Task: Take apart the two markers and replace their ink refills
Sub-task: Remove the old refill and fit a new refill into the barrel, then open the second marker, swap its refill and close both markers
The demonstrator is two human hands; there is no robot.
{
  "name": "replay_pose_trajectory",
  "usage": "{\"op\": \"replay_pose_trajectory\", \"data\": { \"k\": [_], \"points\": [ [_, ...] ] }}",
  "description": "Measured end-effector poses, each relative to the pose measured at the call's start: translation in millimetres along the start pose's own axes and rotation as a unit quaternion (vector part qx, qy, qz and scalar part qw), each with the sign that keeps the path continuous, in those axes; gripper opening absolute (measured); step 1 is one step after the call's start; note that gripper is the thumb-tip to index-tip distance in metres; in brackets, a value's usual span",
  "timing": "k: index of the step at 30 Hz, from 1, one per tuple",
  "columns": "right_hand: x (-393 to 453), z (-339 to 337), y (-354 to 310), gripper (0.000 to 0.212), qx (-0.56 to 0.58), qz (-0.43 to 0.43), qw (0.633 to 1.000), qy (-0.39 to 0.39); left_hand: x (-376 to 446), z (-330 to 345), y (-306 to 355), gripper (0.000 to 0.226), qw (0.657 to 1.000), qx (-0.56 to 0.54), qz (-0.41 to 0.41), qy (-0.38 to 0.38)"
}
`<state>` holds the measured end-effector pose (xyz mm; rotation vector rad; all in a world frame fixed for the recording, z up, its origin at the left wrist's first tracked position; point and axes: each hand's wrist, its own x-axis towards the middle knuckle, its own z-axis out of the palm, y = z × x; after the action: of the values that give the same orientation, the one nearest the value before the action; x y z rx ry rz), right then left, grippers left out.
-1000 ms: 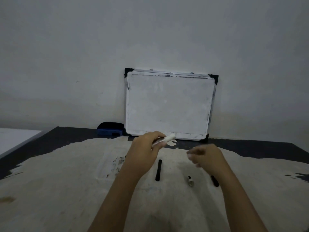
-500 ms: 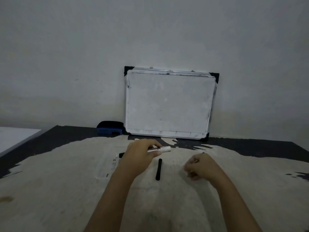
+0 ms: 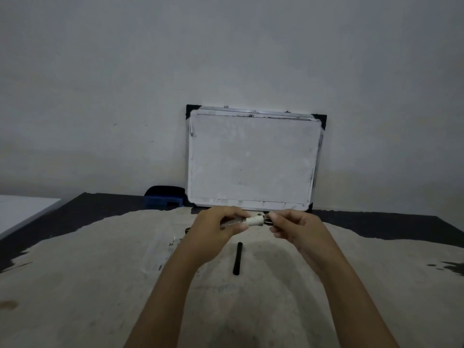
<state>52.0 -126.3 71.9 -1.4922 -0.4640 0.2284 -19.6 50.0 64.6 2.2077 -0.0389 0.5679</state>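
My left hand [image 3: 216, 228] is closed around a white marker barrel [image 3: 253, 220], held level above the table with its open end to the right. My right hand [image 3: 293, 228] pinches a small dark tip piece [image 3: 268, 220] against that end of the barrel. A black ink refill stick [image 3: 237, 258] lies on the cloth just below both hands. Another dark marker part [image 3: 187, 230] peeks out left of my left hand, mostly hidden by it.
A stained beige cloth [image 3: 75, 285] covers the dark table [image 3: 95, 207]. A small whiteboard [image 3: 251, 159] leans on the wall behind my hands, with a blue eraser [image 3: 164, 198] to its left. A clear plastic sheet [image 3: 160, 249] lies left of my left forearm.
My right hand went down to the cloth, closed on a small tip piece, then rose to the barrel's right end. My left hand lowered the barrel a little and stayed shut on it.
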Motion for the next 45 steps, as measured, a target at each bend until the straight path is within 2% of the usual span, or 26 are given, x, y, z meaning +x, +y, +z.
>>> {"op": "replay_pose_trajectory", "data": {
  "k": [7,11,17,27,30,33,36,40,43,45],
  "points": [
    [-1,3,0,0.013,-0.036,-0.021,0.999,0.008,1,2,1,0.020,1.000,0.012,0.007,-0.018],
    [0,7,0,0.024,-0.058,-0.056,0.996,0.045,3,7,2,0.020,0.999,0.024,0.012,-0.017],
    [-2,10,-1,0.035,-0.059,-0.095,0.992,0.060,3,10,5,0.019,0.999,0.027,0.016,0.006],
    [-1,13,3,0.034,-0.033,-0.095,0.992,0.079,2,17,7,0.020,0.998,0.045,0.024,0.044],
    [-2,16,0,0.033,0.039,-0.091,0.992,0.073,3,19,13,0.017,0.997,0.001,0.039,0.069],
    [-2,21,-4,0.043,0.071,-0.069,0.995,0.026,4,24,27,0.009,0.985,-0.106,0.041,0.132],
    [-2,21,-4,0.045,0.025,-0.039,0.998,-0.036,4,24,35,0.008,0.965,-0.196,0.004,0.176],
    [-3,19,-2,0.030,-0.045,-0.007,0.996,-0.082,4,26,32,0.018,0.944,-0.276,-0.035,0.177],
    [-4,18,1,0.023,-0.084,0.003,0.993,-0.083,5,37,22,0.023,0.939,-0.295,-0.071,0.162],
    [-2,15,4,0.021,-0.117,0.020,0.991,-0.066,4,45,13,0.028,0.951,-0.259,-0.089,0.144]
  ]
}}
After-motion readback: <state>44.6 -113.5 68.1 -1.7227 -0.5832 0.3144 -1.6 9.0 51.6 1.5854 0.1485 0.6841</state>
